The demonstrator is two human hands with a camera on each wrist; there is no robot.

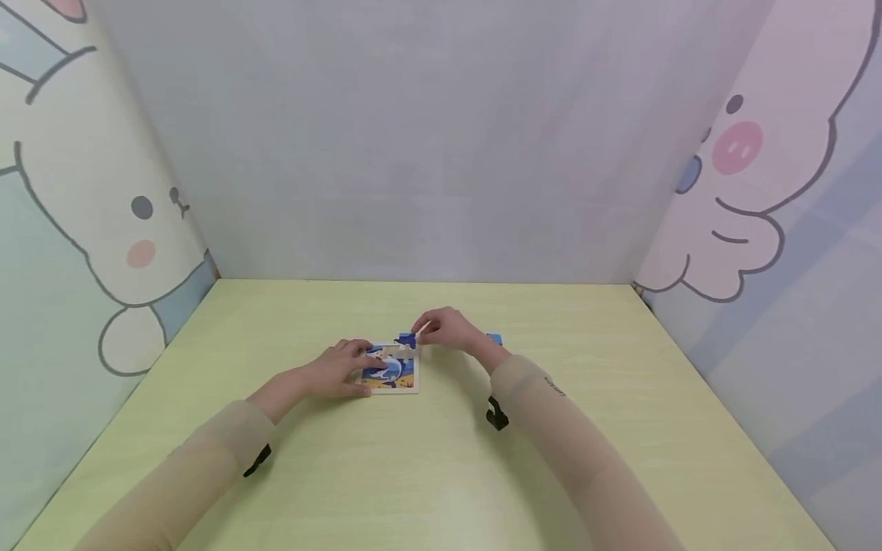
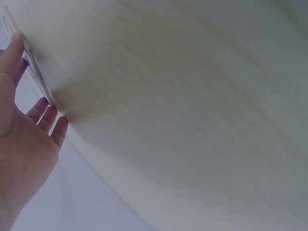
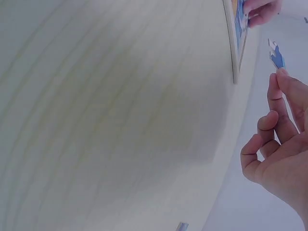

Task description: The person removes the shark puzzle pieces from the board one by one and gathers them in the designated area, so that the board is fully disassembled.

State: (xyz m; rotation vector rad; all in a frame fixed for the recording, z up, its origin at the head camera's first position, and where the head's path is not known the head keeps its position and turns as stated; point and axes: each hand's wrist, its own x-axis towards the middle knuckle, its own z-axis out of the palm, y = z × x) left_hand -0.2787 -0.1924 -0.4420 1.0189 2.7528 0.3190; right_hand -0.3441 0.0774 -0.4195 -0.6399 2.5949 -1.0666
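Observation:
A jigsaw puzzle [image 1: 406, 376] in a pale square frame lies flat on the table, with blue and orange-yellow pictures on it. My left hand [image 1: 339, 370] rests over its left side, thumb at the near edge, one finger reaching onto the picture and the others by the far left corner. In the left wrist view, the fingers are fairly straight along the frame's edge. Between thumb and forefinger, my right hand [image 1: 446, 329] pinches a blue and white puzzle piece [image 3: 277, 57]. That piece is held raised at the puzzle's far right corner; the other right fingers are loosely curled.
Another blue piece [image 1: 494, 338] lies on the table beyond the right wrist, partly hidden by it. The pale yellow table [image 1: 331, 467] meets a grey-white back wall [image 1: 413, 153], with cartoon-printed side walls left and right.

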